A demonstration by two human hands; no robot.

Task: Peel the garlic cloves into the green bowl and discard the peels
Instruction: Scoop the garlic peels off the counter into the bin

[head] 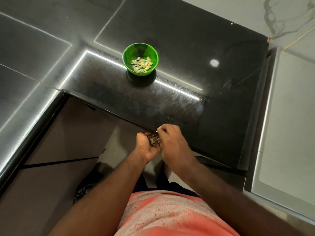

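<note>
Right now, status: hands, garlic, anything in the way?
Left hand cups garlic peels at counter edge. Right hand beside them, grip unclear. Peeled garlic cloves in green bowl. Nothing blocking.

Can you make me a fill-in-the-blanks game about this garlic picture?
The peeled garlic cloves lie in the ____ bowl.
The bowl stands on a shiny ____ counter.
The left hand, cupped at the counter's edge, holds a heap of garlic ____.
Missing words: green; black; peels.
</note>
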